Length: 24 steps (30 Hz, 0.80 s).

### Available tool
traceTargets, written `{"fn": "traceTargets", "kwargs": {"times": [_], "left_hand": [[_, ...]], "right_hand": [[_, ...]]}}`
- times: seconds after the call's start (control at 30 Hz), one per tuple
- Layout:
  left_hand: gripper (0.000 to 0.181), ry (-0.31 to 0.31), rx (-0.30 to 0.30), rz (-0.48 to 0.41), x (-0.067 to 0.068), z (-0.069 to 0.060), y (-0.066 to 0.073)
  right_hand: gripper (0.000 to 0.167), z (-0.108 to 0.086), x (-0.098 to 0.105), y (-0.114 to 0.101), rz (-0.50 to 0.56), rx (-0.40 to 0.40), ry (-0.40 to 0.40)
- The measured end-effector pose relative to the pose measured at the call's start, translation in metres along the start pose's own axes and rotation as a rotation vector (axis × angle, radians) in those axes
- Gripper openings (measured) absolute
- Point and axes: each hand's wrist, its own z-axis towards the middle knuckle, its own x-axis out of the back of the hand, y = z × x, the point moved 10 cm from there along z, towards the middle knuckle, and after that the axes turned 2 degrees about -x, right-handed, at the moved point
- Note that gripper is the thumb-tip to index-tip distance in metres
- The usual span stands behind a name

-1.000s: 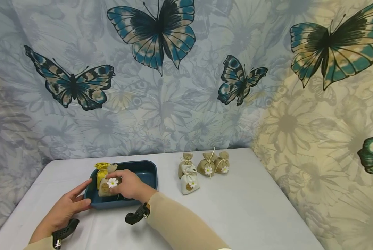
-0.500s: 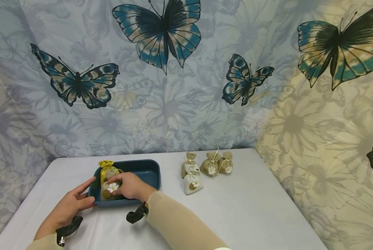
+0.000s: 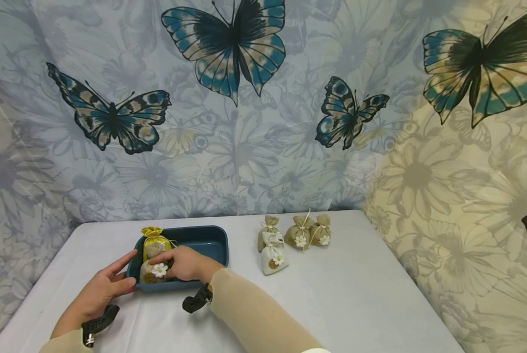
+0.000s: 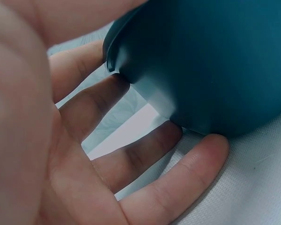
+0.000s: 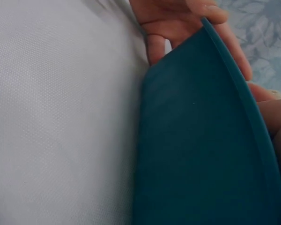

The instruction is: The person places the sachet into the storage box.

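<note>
A dark blue-green tray (image 3: 179, 287) with raised walls stands at the left of the table. My left hand (image 3: 97, 291) rests against its left end, fingers spread; in the left wrist view the fingertips (image 4: 218, 143) touch the tray's outer wall. Inside the tray, my right hand (image 3: 186, 262) holds a beige drawstring pouch (image 3: 147, 274) with a white flower, down at the near left corner. Behind that pouch a yellow drawstring pouch (image 3: 151, 232) leans, partly covered. The tray wall (image 5: 196, 126) hides most of the right hand's fingers in the right wrist view.
To the tray's right stand a white pouch (image 3: 272, 252) and, behind it, a tan pouch (image 3: 270, 224). Two more tan pouches, one (image 3: 299, 230) beside the other (image 3: 321, 230), sit farther right. A butterfly-print cloth hangs behind the white-covered table (image 3: 356, 294).
The beige pouch has gone lower and nearer in the tray with my right hand, showing more of the yellow pouch. My left hand keeps its place at the tray; the head view shifted slightly.
</note>
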Motion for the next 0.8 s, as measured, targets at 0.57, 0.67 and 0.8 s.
{"fn": "traceTargets", "kwargs": {"times": [0.57, 0.67, 0.8], "left_hand": [[0.080, -0.002, 0.014, -0.015, 0.002, 0.000, -0.003], [0.080, -0.007, 0.015, -0.017, 0.001, 0.001, -0.003], [0.079, -0.020, 0.019, -0.019, 0.001, 0.001, -0.003]], "right_hand": [[0.063, -0.020, 0.032, 0.015, 0.379, -0.086, -0.077], [0.059, -0.026, 0.040, 0.015, 0.519, -0.077, -0.058], [0.055, -0.043, 0.056, 0.014, 0.667, -0.052, 0.003]]}}
